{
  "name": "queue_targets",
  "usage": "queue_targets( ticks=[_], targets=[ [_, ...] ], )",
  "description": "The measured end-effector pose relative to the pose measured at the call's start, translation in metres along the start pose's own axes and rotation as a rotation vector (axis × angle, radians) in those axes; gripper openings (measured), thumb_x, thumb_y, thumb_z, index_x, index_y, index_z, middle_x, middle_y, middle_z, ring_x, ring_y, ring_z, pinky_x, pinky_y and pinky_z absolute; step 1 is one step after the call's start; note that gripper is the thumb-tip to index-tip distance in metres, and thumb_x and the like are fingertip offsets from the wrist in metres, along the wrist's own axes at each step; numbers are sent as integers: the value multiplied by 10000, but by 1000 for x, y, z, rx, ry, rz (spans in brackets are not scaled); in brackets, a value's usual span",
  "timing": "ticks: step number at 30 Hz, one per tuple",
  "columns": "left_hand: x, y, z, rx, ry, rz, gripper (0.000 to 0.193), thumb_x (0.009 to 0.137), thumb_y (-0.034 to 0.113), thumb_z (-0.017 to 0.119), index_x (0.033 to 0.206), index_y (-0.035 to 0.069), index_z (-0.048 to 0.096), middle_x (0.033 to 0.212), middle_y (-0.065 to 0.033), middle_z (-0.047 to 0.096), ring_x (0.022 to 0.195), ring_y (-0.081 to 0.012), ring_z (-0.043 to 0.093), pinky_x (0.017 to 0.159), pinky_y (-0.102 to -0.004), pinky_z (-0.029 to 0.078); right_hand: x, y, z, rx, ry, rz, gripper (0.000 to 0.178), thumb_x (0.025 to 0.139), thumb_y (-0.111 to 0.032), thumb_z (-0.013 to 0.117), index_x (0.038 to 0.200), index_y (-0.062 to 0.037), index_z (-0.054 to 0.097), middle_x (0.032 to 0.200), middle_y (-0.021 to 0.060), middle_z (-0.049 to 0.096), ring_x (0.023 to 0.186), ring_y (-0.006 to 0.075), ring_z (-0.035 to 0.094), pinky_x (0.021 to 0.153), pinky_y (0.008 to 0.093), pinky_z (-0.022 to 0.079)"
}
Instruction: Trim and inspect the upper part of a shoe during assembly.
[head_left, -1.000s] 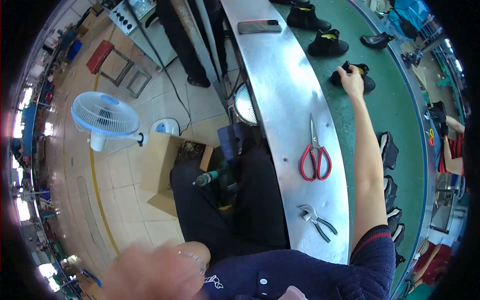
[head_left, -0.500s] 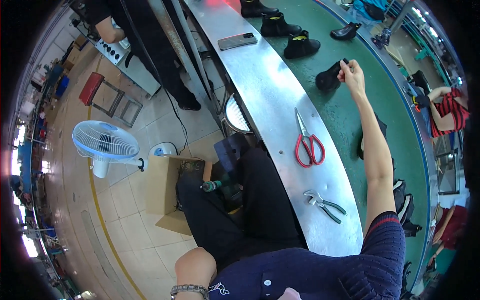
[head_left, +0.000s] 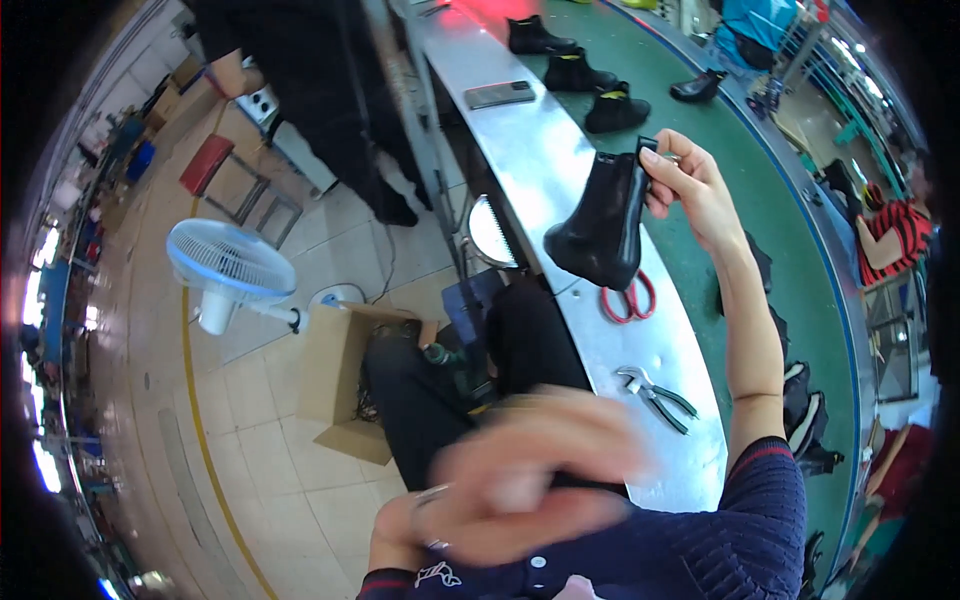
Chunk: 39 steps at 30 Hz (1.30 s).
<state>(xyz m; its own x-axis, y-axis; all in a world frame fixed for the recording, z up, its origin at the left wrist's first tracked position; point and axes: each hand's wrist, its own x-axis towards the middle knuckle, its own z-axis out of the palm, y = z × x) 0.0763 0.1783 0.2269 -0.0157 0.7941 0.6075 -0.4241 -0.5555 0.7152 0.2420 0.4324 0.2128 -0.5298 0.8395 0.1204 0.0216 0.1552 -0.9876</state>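
Black boot (head_left: 598, 225) has been lifted clear over the bench (head_left: 640, 345), gripped by right hand (head_left: 700, 195) fingers, with left hand (head_left: 510, 475) fingers blurred but parted.

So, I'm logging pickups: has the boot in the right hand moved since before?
Yes: the boot went leftward, from the green surface to over the metal bench.

The right hand (head_left: 695, 190) pinches a black boot (head_left: 597, 228) by its top above the metal desk (head_left: 685, 465), partly hiding red-handled scissors (head_left: 640, 285); pliers (head_left: 655, 393) lie nearby; the left hand (head_left: 540, 440), blurred, hovers over the lap (head_left: 537, 345).
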Motion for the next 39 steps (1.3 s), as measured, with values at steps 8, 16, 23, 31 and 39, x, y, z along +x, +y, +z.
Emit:
queue_targets(
  ticks=[8, 16, 23, 31, 39],
  targets=[
    [27, -9, 104, -1149, -721, -339, 408, 905, 146, 682, 1237, -50, 546, 1122, -101, 636, 1001, -139, 584, 756, -239, 479, -16, 11, 31, -125, 3, -53, 276, 944, -212, 624, 747, -91, 473, 545, -56, 410, 458, 50, 457, 446, 200, 355],
    [22, -1, 107, -1483, -518, -403, 323, 889, 140, 692, 1131, -64, 625, 981, -32, 668, 859, -103, 579, 730, -242, 468, -35, 12, 27, -125, 31, -40, 265, 975, -204, 577, 755, -87, 485, 553, -63, 406, 454, 30, 417, 444, 172, 311],
    [18, -2, 111, -1444, -534, -423, 272, 866, 159, 724, 1024, -60, 689, 883, -59, 697, 767, -109, 591, 669, -241, 463, -58, -4, 25, -132, 117, -79, 254, 983, -220, 569, 783, -76, 507, 558, -58, 398, 452, 17, 383, 445, 165, 302],
    [23, -2, -34, 727, -391, -137, 602, 801, 278, 753, 1317, 38, 554, 1280, -176, 568, 1213, -353, 519, 1061, -424, 358, -95, -59, 44, 42, 79, -127, 239, 948, -203, 599, 823, -20, 510, 543, -31, 449, 377, 12, 361, 384, 156, 308],
    [-44, -54, -54, 514, -87, -284, 1118, 639, 30, 805, 1543, 72, 149, 1566, -163, 219, 1423, -305, 283, 1145, -359, 246, -77, -53, 96, 336, -113, 139, 202, 936, -184, 638, 815, -34, 575, 489, -55, 449, 339, 54, 416, 352, 193, 315]
  ],
)
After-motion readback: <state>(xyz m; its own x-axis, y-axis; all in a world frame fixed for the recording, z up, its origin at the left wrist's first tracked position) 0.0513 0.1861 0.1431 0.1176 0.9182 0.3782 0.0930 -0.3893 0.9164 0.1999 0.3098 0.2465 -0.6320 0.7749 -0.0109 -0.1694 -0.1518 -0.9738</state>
